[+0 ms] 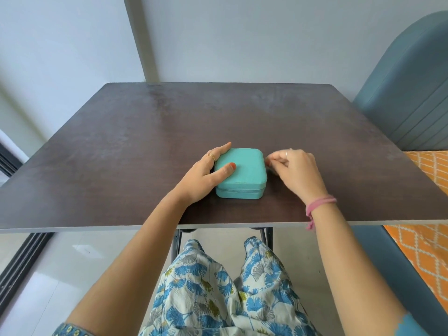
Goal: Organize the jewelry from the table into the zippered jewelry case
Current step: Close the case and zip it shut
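A closed teal zippered jewelry case (244, 174) lies on the dark brown table (145, 141), near its front edge. My left hand (206, 177) holds the case's left side, thumb on the lid and fingers along the far left edge. My right hand (294, 169) is at the case's right side with its fingers curled and fingertips pinched together near the zipper line; it is blurred, and what it pinches is hidden. No loose jewelry shows on the table.
A teal upholstered chair back (407, 93) stands at the table's right. An orange patterned fabric (426, 238) lies lower right. A wall (242, 37) runs behind the table. My lap in floral cloth (225, 287) is below the table's front edge.
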`<state>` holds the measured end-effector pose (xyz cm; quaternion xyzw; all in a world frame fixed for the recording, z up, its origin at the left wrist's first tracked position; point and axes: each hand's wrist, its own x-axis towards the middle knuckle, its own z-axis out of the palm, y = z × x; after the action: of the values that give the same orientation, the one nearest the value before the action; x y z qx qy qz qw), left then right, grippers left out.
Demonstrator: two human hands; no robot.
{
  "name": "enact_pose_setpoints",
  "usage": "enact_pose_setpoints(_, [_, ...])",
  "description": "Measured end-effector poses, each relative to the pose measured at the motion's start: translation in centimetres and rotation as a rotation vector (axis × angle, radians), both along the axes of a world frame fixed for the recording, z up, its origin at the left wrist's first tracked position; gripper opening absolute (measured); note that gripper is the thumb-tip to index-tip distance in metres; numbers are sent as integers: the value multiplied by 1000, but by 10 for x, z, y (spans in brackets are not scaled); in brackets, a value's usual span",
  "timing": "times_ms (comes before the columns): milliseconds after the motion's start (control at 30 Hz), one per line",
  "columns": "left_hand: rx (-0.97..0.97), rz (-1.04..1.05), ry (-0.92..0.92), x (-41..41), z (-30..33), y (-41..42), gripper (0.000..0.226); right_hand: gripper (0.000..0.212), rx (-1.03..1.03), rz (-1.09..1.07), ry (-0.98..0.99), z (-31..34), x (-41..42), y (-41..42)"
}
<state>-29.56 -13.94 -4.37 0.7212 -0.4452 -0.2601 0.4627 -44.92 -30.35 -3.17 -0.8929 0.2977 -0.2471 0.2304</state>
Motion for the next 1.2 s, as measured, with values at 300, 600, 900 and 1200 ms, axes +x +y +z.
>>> enact_pose_setpoints(300, [-5, -6, -21, -1, 1, 0, 64, 16, 105, 221, 199, 17, 36, -33])
enact_pose_setpoints(600, [-14, 2, -13, 1, 0, -1, 60, 27, 248, 179, 132, 11, 36, -31])
enact_pose_setpoints(900, [-240, 439, 294, -2, -9, 9, 51, 31, 548, 28, -30, -3, 3, -5])
enact_pose_setpoints(1200, [-289, 356, 540, -52, -19, 27, 45, 30, 769, 106, -266, -14, -37, 43])
